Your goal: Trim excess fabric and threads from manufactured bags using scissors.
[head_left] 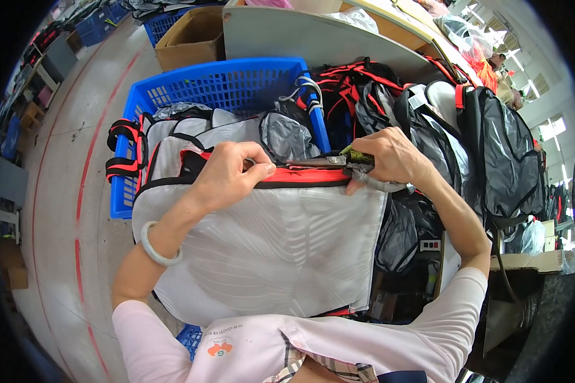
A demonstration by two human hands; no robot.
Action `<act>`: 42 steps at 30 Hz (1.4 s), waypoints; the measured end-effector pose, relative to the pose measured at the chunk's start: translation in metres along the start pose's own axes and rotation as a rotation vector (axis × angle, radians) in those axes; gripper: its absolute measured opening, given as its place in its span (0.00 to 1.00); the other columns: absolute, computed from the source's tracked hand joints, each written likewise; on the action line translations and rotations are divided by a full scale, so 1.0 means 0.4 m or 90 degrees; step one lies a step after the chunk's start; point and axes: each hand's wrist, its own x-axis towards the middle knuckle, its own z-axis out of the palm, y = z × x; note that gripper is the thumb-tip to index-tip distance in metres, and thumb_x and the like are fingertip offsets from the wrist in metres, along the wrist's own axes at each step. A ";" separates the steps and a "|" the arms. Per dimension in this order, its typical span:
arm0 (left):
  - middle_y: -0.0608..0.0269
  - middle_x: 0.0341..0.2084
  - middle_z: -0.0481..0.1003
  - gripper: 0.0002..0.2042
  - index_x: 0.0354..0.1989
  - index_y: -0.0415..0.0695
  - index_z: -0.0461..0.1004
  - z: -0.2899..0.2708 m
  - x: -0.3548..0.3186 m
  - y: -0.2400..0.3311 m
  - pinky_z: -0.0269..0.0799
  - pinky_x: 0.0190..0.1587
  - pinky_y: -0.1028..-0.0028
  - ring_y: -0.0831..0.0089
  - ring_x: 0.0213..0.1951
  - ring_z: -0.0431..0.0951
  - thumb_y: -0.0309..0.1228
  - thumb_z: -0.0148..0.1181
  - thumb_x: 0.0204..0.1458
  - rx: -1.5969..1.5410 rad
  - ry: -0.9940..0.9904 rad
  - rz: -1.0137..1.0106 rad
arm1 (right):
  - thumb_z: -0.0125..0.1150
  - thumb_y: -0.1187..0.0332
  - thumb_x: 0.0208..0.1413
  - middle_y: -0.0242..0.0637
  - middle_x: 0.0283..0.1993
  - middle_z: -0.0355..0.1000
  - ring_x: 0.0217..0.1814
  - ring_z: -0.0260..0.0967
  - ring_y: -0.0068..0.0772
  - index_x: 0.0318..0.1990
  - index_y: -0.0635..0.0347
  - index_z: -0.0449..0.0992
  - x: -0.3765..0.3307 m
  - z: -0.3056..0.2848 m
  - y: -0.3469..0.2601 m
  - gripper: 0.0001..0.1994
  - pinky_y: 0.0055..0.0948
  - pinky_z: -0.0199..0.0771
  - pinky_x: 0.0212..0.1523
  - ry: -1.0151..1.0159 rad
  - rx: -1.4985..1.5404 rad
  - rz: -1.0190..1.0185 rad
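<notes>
A large light-grey bag [281, 236] with black and red edging lies in front of me, its top edge against the blue basket. My left hand [233, 175] is closed in a pinch at the red strip [313, 175] along that edge. Whether a loose thread is also between those fingertips, I cannot tell. In my right hand [393, 156] is a pair of scissors [322, 161] with wrapped handles. Their blades point left, just above the red strip, towards my left fingertips.
More grey and black bag pieces fill the blue basket [217, 67]. Black and grey bags with red trim [505, 153] are heaped to the right. Behind the basket stand a cardboard box [188, 38] and a grey panel [313, 45]. Red lines run along the floor at left.
</notes>
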 end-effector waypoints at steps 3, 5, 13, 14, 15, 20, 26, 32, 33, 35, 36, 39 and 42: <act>0.58 0.19 0.76 0.08 0.26 0.32 0.76 0.003 0.005 0.003 0.68 0.25 0.77 0.80 0.22 0.73 0.26 0.60 0.48 0.007 -0.006 -0.006 | 0.75 0.47 0.34 0.43 0.25 0.69 0.27 0.69 0.45 0.31 0.65 0.71 0.013 0.010 -0.007 0.29 0.36 0.66 0.27 0.087 0.039 -0.020; 0.58 0.19 0.76 0.08 0.26 0.33 0.76 -0.005 0.013 -0.004 0.68 0.26 0.76 0.79 0.22 0.73 0.27 0.61 0.48 0.022 -0.006 -0.013 | 0.75 0.53 0.39 0.44 0.22 0.66 0.24 0.65 0.43 0.31 0.65 0.69 0.034 0.024 -0.018 0.26 0.34 0.64 0.27 0.174 0.138 0.014; 0.55 0.29 0.78 0.10 0.30 0.37 0.77 -0.237 -0.001 -0.121 0.69 0.35 0.68 0.66 0.32 0.77 0.29 0.67 0.40 0.390 -0.191 0.132 | 0.71 0.65 0.44 0.38 0.23 0.68 0.23 0.63 0.33 0.33 0.65 0.67 -0.006 0.067 -0.118 0.18 0.30 0.63 0.28 0.167 0.340 0.081; 0.54 0.28 0.78 0.10 0.31 0.37 0.78 -0.252 -0.010 -0.113 0.70 0.36 0.68 0.66 0.31 0.77 0.29 0.67 0.41 0.345 -0.198 0.063 | 0.71 0.66 0.44 0.37 0.24 0.69 0.24 0.64 0.31 0.34 0.65 0.67 -0.014 0.063 -0.118 0.18 0.29 0.64 0.29 0.178 0.331 0.086; 0.54 0.27 0.78 0.10 0.32 0.37 0.78 -0.254 -0.021 -0.096 0.70 0.37 0.69 0.66 0.31 0.77 0.29 0.66 0.41 0.338 -0.206 -0.074 | 0.70 0.67 0.44 0.37 0.24 0.70 0.25 0.65 0.29 0.35 0.65 0.68 -0.021 0.059 -0.114 0.17 0.28 0.65 0.29 0.196 0.322 0.056; 0.57 0.19 0.76 0.09 0.27 0.35 0.76 -0.272 -0.067 0.159 0.67 0.29 0.73 0.74 0.23 0.73 0.28 0.67 0.42 0.201 -0.093 0.041 | 0.70 0.74 0.43 0.30 0.28 0.68 0.30 0.66 0.19 0.35 0.60 0.66 -0.058 -0.012 -0.059 0.15 0.21 0.66 0.32 0.329 0.465 0.194; 0.59 0.25 0.77 0.12 0.35 0.33 0.71 -0.134 -0.047 0.220 0.68 0.30 0.77 0.76 0.26 0.74 0.21 0.67 0.43 0.019 -0.116 -0.086 | 0.69 0.71 0.47 0.38 0.38 0.72 0.41 0.71 0.29 0.41 0.62 0.67 0.079 0.032 -0.181 0.17 0.29 0.72 0.45 0.325 0.642 -0.088; 0.55 0.29 0.78 0.10 0.36 0.35 0.72 -0.161 -0.063 0.062 0.72 0.36 0.72 0.71 0.33 0.78 0.20 0.64 0.44 0.137 -0.030 -0.004 | 0.66 0.75 0.44 0.39 0.29 0.65 0.30 0.57 0.30 0.37 0.65 0.64 0.217 0.084 -0.282 0.16 0.28 0.62 0.34 0.292 0.541 -0.073; 0.56 0.30 0.78 0.08 0.35 0.35 0.74 -0.177 -0.069 0.043 0.72 0.37 0.72 0.70 0.34 0.78 0.20 0.62 0.45 0.200 -0.015 0.026 | 0.69 0.74 0.44 0.28 0.30 0.63 0.32 0.59 0.20 0.37 0.62 0.65 0.219 0.085 -0.287 0.17 0.22 0.61 0.34 0.327 0.547 -0.073; 0.57 0.31 0.78 0.07 0.34 0.35 0.76 -0.193 -0.082 0.014 0.72 0.38 0.73 0.71 0.35 0.78 0.20 0.62 0.45 0.266 0.031 0.099 | 0.69 0.75 0.43 0.28 0.29 0.65 0.32 0.59 0.19 0.36 0.62 0.66 0.215 0.085 -0.290 0.16 0.21 0.61 0.34 0.312 0.542 -0.036; 0.58 0.31 0.78 0.06 0.34 0.35 0.77 -0.196 -0.087 0.004 0.72 0.39 0.73 0.72 0.36 0.77 0.20 0.61 0.46 0.339 0.076 0.149 | 0.69 0.75 0.43 0.27 0.29 0.66 0.32 0.60 0.18 0.36 0.61 0.66 0.212 0.085 -0.290 0.16 0.21 0.62 0.35 0.311 0.562 0.001; 0.58 0.33 0.77 0.07 0.35 0.35 0.78 -0.181 -0.099 -0.007 0.71 0.40 0.75 0.74 0.37 0.76 0.20 0.61 0.46 0.135 0.068 0.106 | 0.69 0.75 0.43 0.28 0.30 0.69 0.32 0.62 0.17 0.35 0.60 0.66 0.205 0.082 -0.284 0.15 0.20 0.64 0.36 0.308 0.573 0.031; 0.68 0.24 0.72 0.05 0.30 0.35 0.76 -0.164 -0.105 0.018 0.65 0.34 0.78 0.81 0.30 0.70 0.26 0.58 0.52 0.034 0.047 0.015 | 0.70 0.73 0.43 0.37 0.28 0.71 0.29 0.62 0.25 0.35 0.66 0.66 0.200 0.075 -0.281 0.17 0.27 0.67 0.34 0.309 0.608 -0.061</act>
